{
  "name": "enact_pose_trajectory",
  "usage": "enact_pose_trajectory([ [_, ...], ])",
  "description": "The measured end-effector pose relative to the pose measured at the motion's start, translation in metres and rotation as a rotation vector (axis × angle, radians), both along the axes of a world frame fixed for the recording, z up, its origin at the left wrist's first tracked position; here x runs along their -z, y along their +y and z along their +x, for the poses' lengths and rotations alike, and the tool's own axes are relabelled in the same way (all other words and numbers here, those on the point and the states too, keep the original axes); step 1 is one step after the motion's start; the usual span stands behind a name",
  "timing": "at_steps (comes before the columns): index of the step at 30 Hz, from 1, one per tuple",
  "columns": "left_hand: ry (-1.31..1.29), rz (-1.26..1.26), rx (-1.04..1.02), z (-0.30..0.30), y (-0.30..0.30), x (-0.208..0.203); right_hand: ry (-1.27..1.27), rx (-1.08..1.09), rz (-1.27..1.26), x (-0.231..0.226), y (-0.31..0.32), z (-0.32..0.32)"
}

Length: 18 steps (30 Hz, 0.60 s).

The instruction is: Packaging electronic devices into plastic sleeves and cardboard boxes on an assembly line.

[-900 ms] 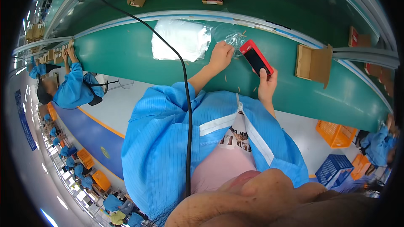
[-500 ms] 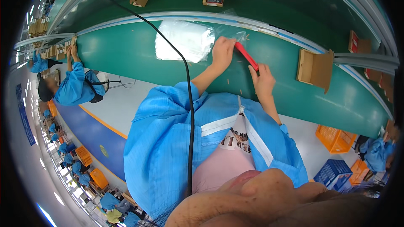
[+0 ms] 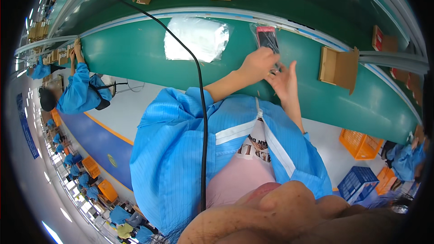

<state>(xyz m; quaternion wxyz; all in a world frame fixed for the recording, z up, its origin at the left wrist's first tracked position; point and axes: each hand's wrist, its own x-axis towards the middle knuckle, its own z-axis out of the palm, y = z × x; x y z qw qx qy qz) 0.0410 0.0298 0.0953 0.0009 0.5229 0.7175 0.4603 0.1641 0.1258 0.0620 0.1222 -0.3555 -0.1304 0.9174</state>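
**Left hand [image 3: 263,62] closed on a bagged device [image 3: 267,39]**

The fingers of the left hand are drawn together at the near end of the clear bag [image 3: 276,52], just right of centre in the upper half of the frame. Just below, the right hand [image 3: 285,82] is open, palm turned up, thumb apart; whether its fingertips touch the bag is unclear. The device, red at its far end and black along its face, lies inside the plastic above both hands, over the green bench [image 3: 131,65].

Bagging looks to be the step in hand; the next move seems to call for gathering and closing the near end.

Farther out, a stack of clear bags [image 3: 194,40] lies left of the device, and an open cardboard box [image 3: 332,67] stands to the right.
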Motion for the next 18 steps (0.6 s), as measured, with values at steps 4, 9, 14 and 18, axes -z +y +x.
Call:
enact_pose_trajectory([
  [4,0.211,-0.143,0.378,0.009,-0.002,-0.005,0.113,-0.057,0.054,0.036,0.009,-0.020],
  [9,-1.255,-0.171,-0.271,-0.011,-0.018,0.027,-0.021,-0.112,0.222,0.024,0.014,-0.012],
  [14,-1.825,-0.040,0.011,-0.027,0.000,0.054,-0.021,-0.266,0.364,-0.008,0.000,-0.005],
  [18,-1.871,0.081,-0.091,-0.034,-0.002,0.066,-0.346,-0.324,0.648,0.016,0.027,0.048],
])
